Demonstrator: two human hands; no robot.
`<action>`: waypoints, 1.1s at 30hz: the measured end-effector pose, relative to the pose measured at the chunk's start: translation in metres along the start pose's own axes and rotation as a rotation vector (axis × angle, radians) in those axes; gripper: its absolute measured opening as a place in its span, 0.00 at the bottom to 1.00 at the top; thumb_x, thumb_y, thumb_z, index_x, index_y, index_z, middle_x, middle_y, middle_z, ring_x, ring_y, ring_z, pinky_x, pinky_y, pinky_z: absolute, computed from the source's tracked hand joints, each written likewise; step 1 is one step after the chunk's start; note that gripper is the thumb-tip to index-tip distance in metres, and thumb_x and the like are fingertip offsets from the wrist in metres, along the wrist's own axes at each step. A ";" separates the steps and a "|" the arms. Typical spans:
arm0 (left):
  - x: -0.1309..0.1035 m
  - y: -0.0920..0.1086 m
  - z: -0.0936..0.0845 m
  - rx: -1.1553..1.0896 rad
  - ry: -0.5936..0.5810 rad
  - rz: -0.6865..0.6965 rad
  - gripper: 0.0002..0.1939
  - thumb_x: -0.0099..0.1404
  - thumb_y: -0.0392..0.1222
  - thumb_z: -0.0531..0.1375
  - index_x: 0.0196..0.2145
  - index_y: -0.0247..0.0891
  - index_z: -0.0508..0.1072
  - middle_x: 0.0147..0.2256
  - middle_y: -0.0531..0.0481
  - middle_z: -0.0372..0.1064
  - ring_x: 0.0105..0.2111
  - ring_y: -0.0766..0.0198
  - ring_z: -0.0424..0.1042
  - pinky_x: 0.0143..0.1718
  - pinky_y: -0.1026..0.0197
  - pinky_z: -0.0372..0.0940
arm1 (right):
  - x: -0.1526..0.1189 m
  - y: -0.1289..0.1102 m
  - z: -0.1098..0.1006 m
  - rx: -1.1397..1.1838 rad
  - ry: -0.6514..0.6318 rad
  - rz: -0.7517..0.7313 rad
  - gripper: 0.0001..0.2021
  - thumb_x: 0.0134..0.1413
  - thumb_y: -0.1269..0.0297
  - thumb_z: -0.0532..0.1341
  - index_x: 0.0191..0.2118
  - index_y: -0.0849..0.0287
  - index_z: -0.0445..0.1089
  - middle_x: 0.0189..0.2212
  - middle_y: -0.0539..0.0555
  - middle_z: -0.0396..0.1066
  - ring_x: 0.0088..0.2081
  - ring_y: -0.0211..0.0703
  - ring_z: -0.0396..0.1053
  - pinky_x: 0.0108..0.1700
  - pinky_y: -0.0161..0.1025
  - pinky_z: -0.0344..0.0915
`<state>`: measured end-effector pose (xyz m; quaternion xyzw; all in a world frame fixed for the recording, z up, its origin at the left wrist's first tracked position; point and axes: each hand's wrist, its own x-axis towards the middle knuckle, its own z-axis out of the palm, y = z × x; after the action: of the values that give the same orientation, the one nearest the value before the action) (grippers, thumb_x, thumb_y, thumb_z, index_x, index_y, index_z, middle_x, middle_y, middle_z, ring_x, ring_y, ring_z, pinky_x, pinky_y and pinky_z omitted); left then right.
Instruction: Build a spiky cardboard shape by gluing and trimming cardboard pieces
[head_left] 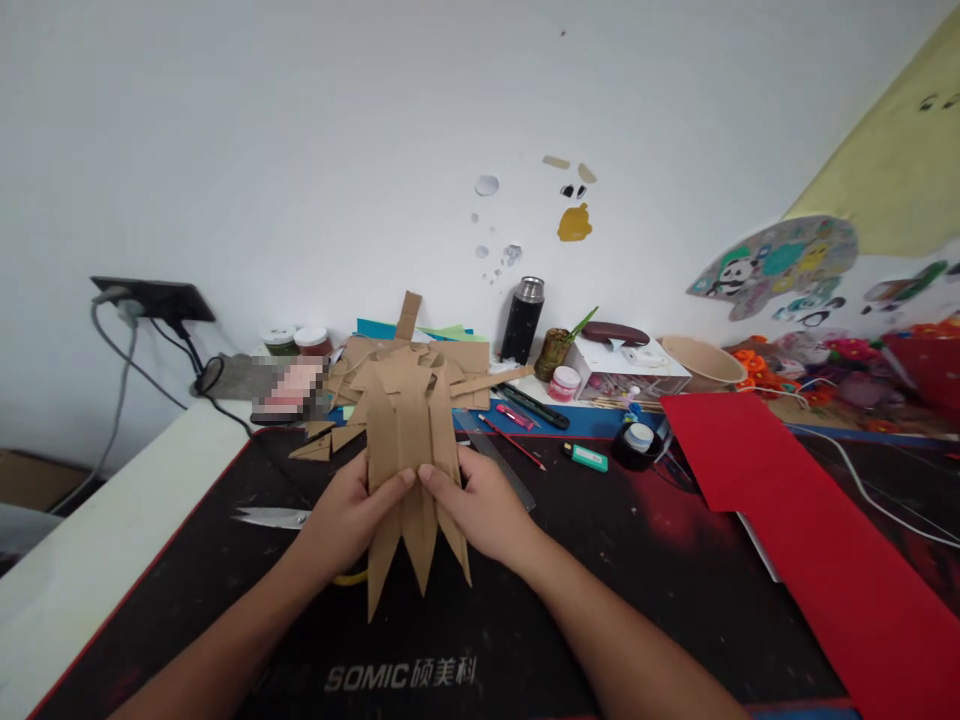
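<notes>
Between my two hands is a piece of brown cardboard (400, 430) with long pointed strips at its lower end. My left hand (349, 510) grips its left edge, thumb lying across the front. On the opposite edge my right hand (480, 500) holds it the same way, and the two thumb tips nearly meet in the middle. The fingers behind the cardboard are hidden. Scissors (274, 517) lie on the black mat (600, 580) beside my left hand, partly covered by it. A metal ruler (510, 470) lies just beyond my right hand.
Cardboard scraps (472, 360) pile up behind my hands. Along the wall stand a black flask (523, 325), a pink-lidded jar (563, 383) and a white box (630, 365). A red pencil (514, 443), a green eraser (586, 457) and red sheets (810, 530) lie rightward.
</notes>
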<state>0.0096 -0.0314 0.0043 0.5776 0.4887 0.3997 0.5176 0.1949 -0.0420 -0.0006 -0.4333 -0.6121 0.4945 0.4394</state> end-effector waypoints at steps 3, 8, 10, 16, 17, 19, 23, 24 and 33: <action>0.002 0.002 0.000 -0.012 -0.002 -0.017 0.30 0.62 0.67 0.67 0.48 0.38 0.75 0.45 0.39 0.83 0.42 0.43 0.82 0.46 0.44 0.77 | 0.001 0.001 0.000 0.109 -0.031 0.048 0.13 0.69 0.58 0.62 0.51 0.59 0.77 0.48 0.57 0.82 0.50 0.52 0.79 0.53 0.46 0.74; 0.006 0.012 -0.003 0.012 0.029 0.022 0.34 0.59 0.71 0.66 0.49 0.39 0.78 0.46 0.39 0.84 0.40 0.45 0.82 0.43 0.47 0.78 | 0.002 0.001 -0.005 0.012 0.037 0.029 0.12 0.67 0.59 0.63 0.49 0.59 0.79 0.48 0.58 0.83 0.48 0.54 0.80 0.50 0.48 0.74; 0.007 0.014 -0.006 0.055 0.034 0.019 0.33 0.59 0.71 0.66 0.48 0.40 0.79 0.44 0.41 0.84 0.37 0.46 0.81 0.37 0.50 0.78 | 0.003 0.001 -0.007 -0.066 0.044 0.021 0.11 0.67 0.60 0.63 0.48 0.59 0.79 0.47 0.58 0.83 0.47 0.53 0.80 0.49 0.47 0.73; 0.009 0.007 -0.010 0.091 0.012 -0.002 0.32 0.59 0.70 0.67 0.47 0.40 0.81 0.40 0.42 0.84 0.33 0.50 0.80 0.28 0.56 0.75 | 0.005 0.001 -0.009 -0.127 0.049 0.044 0.10 0.67 0.60 0.63 0.46 0.60 0.79 0.46 0.58 0.84 0.47 0.53 0.80 0.47 0.44 0.73; 0.008 0.006 -0.011 0.069 -0.005 -0.015 0.32 0.60 0.69 0.67 0.48 0.40 0.80 0.39 0.42 0.84 0.32 0.51 0.80 0.27 0.57 0.74 | 0.006 0.001 -0.009 -0.101 0.046 0.052 0.11 0.67 0.60 0.63 0.46 0.60 0.79 0.46 0.58 0.83 0.47 0.53 0.80 0.47 0.44 0.73; 0.008 0.004 -0.011 0.033 -0.038 -0.050 0.30 0.61 0.67 0.67 0.50 0.40 0.79 0.38 0.45 0.83 0.30 0.53 0.78 0.24 0.59 0.72 | 0.006 0.002 -0.008 -0.037 0.034 0.071 0.11 0.67 0.60 0.63 0.48 0.60 0.79 0.48 0.59 0.83 0.48 0.53 0.81 0.48 0.44 0.74; 0.007 0.005 -0.009 0.018 -0.045 -0.086 0.27 0.62 0.66 0.67 0.46 0.39 0.78 0.33 0.49 0.80 0.25 0.59 0.74 0.22 0.62 0.68 | 0.006 0.003 -0.008 -0.039 0.055 0.079 0.11 0.66 0.61 0.63 0.47 0.60 0.79 0.45 0.58 0.83 0.46 0.52 0.81 0.47 0.44 0.74; 0.007 0.006 -0.008 0.023 -0.042 -0.087 0.27 0.62 0.66 0.67 0.44 0.39 0.78 0.32 0.49 0.79 0.24 0.60 0.73 0.22 0.62 0.68 | 0.006 0.004 -0.007 -0.069 0.070 0.073 0.11 0.66 0.61 0.63 0.47 0.60 0.79 0.45 0.58 0.83 0.45 0.52 0.80 0.46 0.43 0.73; 0.006 0.008 -0.007 0.278 0.006 0.001 0.18 0.61 0.59 0.64 0.37 0.41 0.78 0.31 0.48 0.81 0.28 0.53 0.79 0.25 0.58 0.73 | 0.003 0.004 -0.004 -0.408 0.130 0.042 0.09 0.66 0.61 0.63 0.43 0.59 0.79 0.36 0.55 0.82 0.35 0.46 0.76 0.36 0.37 0.65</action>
<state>0.0055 -0.0236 0.0132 0.6428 0.5404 0.3301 0.4310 0.1986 -0.0379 -0.0036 -0.5570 -0.6607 0.3405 0.3705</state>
